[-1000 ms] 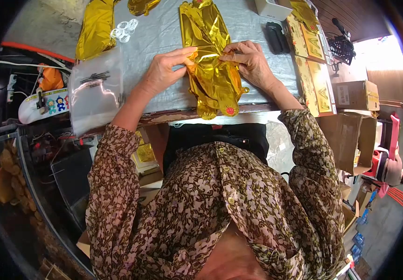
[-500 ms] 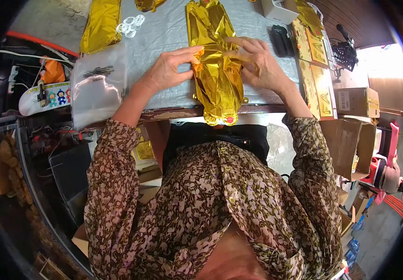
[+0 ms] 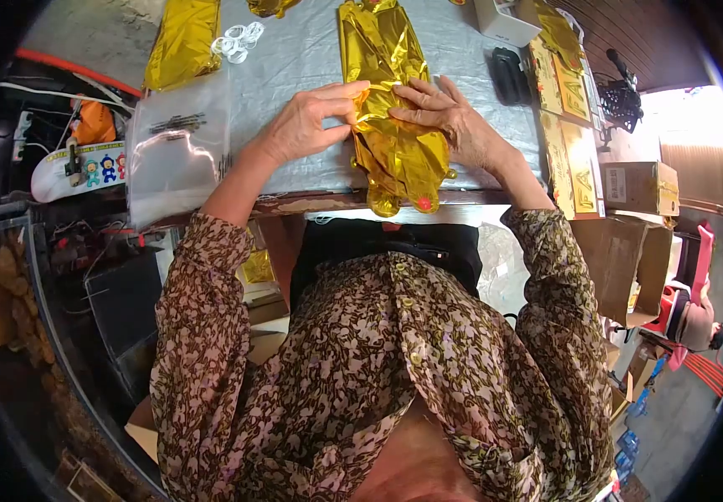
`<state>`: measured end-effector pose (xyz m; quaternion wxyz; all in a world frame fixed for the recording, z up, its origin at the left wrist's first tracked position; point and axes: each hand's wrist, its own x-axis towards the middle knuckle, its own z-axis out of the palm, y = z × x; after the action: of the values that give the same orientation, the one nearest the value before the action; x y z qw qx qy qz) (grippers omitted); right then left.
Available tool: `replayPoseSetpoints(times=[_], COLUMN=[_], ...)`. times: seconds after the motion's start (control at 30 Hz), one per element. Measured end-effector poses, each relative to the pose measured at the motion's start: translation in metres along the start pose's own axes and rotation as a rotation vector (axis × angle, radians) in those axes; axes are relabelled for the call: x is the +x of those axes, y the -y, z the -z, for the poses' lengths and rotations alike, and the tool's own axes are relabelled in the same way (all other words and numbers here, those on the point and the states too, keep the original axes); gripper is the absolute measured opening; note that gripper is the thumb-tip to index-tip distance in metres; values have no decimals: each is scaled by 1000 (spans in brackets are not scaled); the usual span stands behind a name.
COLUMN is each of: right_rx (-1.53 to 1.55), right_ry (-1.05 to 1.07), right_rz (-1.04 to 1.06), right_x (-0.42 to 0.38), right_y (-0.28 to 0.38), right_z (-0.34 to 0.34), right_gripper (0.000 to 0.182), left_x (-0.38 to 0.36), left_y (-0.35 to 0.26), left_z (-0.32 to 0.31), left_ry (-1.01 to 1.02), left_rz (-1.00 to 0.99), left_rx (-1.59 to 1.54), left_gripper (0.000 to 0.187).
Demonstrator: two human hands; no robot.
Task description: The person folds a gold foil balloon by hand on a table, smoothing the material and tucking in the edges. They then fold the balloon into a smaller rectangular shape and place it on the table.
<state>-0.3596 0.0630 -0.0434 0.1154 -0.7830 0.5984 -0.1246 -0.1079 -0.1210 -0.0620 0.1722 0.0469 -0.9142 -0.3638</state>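
Note:
A flat, creased gold foil balloon lies lengthwise on the table, its near end with a red spot reaching over the front edge. My left hand pinches the balloon's left edge between thumb and fingers. My right hand lies across the right side of the foil, fingers spread and pressing on the surface. Under the fingertips, part of the foil is folded and hidden from view.
White rings and a clear plastic bag with dark thin pieces lie to the left. Another gold foil sheet is behind them. On the right are a black case, a white box and printed gold packets.
My right hand has come down flatter onto the foil. The balloon's near end has spread and shifted right, its red spot moving slightly right and up. My left hand keeps its pinch.

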Motion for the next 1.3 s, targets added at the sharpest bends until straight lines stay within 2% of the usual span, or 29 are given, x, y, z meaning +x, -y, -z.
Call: replayPoseSetpoints(times=[0.13, 0.2, 0.23, 0.27, 0.37, 0.43, 0.47, 0.53, 0.67, 0.73, 0.87, 0.93, 1.07, 1.17, 1.3], right_rx=[7, 129, 92, 92, 67, 107, 104, 131, 99, 106, 105, 116, 124, 99, 49], right_ry=[-23, -122, -208, -207, -275, -303, -303, -338, -329, -376, -324, -332, -333, -425, -411], right_rz=[12, -25, -38, -40, -114, -89, -92, -60, -43, -58, -88, -89, -70, -94, -93], right_x=[-2, -4, -7, -8, -12, -14, -13, -10, -9, -9, -9, -8, -9, -8, -11], right_y=[-1, 3, 2, 3, 5, 6, 4, 1, -2, -3, 0, 0, 2, 5, 1], right_z=[1, 4, 5, 7, 10, 7, 4, -2, -3, -9, -6, -5, -2, -4, -4], right_gripper=[65, 68, 71, 71, 62, 47, 47, 35, 28, 28, 26, 25, 25, 24, 22], left_x=[2, 2, 3, 3, 3, 3, 3, 3, 1, 3, 2, 4, 5, 4, 3], left_y=[1, -1, -3, -7, -9, -7, -4, -4, -9, -11, -19, -23, -21, -14, -7], left_z=[1, 0, 0, 0, -1, -2, -3, -3, -9, -11, -10, -8, -10, -12, -16], left_ry=[11, -29, -30, -39, -40, -36, -40, -42, -31, -56, -116, -149, -193, -196, -188], left_rz=[25, -33, -35, -10, -4, -24, -72, -117, -78, -2, -32, -105, -121, -125, -101], left_rx=[-22, 0, 0, 4, 12, 14, 69, 119, 115, 77, 223, 313, 298, 280, 191], left_gripper=[10, 15, 15, 18, 25, 29, 30, 30, 31, 36, 35, 29, 23, 26, 33])
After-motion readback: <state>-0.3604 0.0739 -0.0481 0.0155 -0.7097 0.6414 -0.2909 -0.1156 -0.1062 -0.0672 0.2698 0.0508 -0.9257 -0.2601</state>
